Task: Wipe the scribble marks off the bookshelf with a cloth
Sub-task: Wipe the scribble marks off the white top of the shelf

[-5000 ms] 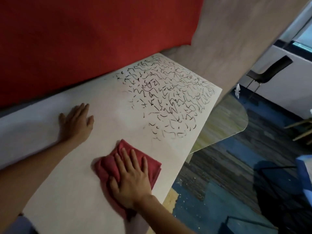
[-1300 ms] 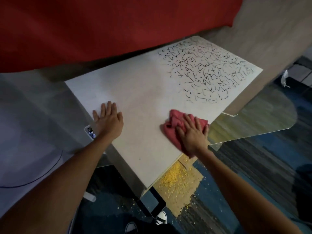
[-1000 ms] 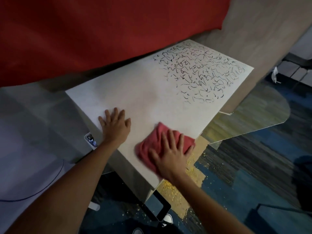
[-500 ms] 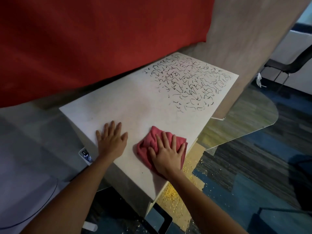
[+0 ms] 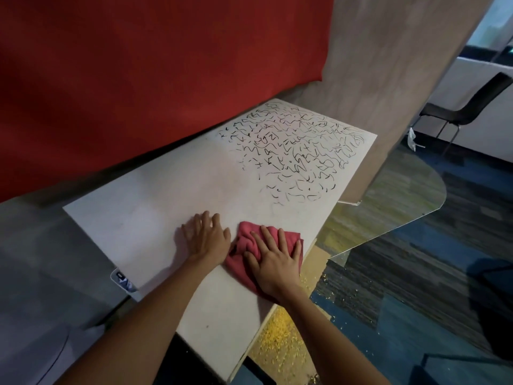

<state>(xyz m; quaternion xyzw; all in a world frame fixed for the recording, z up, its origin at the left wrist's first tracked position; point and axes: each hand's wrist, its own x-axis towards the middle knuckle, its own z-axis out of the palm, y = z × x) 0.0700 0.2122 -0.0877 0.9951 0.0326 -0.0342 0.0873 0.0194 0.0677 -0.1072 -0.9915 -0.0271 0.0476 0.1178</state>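
A person's right hand lies flat on a bunched red cloth, fingers straight and spread, pressing it onto the pale top of a bookshelf near its right edge. The left hand rests palm down on the bare surface just left of the cloth, fingers also spread and holding nothing, apparently bracing the body.

The scribble marks, a dense patch of short black strokes, cover the far right end of the top, beyond the hands and a little to their right. A band of unmarked surface lies between the cloth and the nearest strokes. The top's long axis runs from the near edge away to the far right, so the patch sits straight along it from the cloth. The right hand is the nearer of the two, and it already has the cloth under it. The wipe looks likely to be a push away from the body along that axis, with the patch wide enough to need several passes. None of the visible strokes looks smeared, so most of the job appears undone.

A red panel rises behind the bookshelf. Yellow crumbs litter the floor below its right edge, beside a clear floor mat. A dark chair stands far right.
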